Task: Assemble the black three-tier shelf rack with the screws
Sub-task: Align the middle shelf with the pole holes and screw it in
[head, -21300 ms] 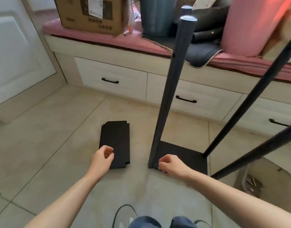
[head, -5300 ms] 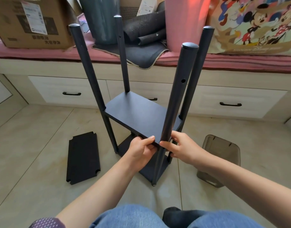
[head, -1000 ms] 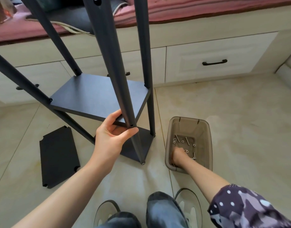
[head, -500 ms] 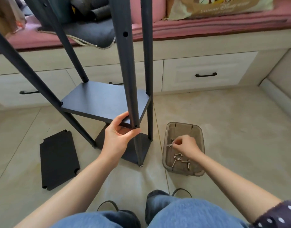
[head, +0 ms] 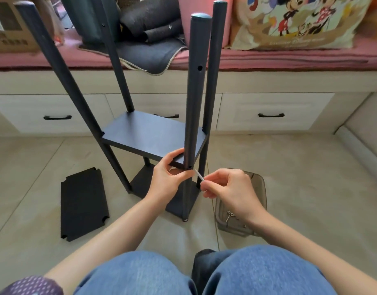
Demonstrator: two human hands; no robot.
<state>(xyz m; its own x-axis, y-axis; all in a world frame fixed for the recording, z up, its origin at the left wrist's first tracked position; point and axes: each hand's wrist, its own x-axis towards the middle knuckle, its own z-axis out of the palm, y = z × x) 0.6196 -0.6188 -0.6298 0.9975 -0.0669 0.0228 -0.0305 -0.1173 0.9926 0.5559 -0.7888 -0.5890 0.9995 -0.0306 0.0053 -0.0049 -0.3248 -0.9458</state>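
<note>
The right hand (head: 228, 188) pinches a screw (head: 199, 176), its tip just beside the hole low on the near post (head: 194, 116). The left hand (head: 166, 179) grips the near corner of the middle shelf (head: 149, 135) against that post. The rack (head: 140, 124) stands on the tiled floor (head: 300, 167), with a loose shelf board (head: 83, 203) to its left and a tub of screws (head: 240, 211) behind the right wrist. Beyond them, a cartoon-mouse bag (head: 289, 24) carries script too blurred to read, as is the cardboard box's (head: 11, 28) print.
</note>
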